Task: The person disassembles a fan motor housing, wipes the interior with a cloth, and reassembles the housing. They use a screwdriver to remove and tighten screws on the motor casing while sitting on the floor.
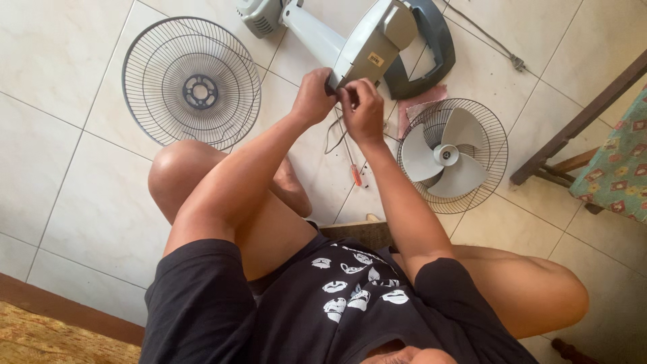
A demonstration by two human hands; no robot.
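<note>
**Two hands at the base of a dismantled fan**

Both hands meet at the lower end of the pale grey plastic fan stand (364, 47), which lies on the cream tiled floor (81, 202) at about twelve o'clock from the seated person; the left hand (314, 96) is curled shut around the end of the stand, fingers wrapped on its edge; the right hand (362, 111) is pinched closed just beside it, touching the same end, though what its fingertips hold is too small to tell; thin dark wires (335, 135) hang down from between the hands. A screwdriver with a red handle (354, 168) lies on the floor just below the right hand, apart from it. A round grey wire fan guard (191, 82) rests at ten o'clock, well apart from the hands; a second wire guard carrying the white three-bladed fan blade (445, 155) sits at two o'clock; a pink cloth (419, 108) lies between it and the stand. A wooden chair with a patterned cushion (610, 162) stands at three o'clock.
</note>
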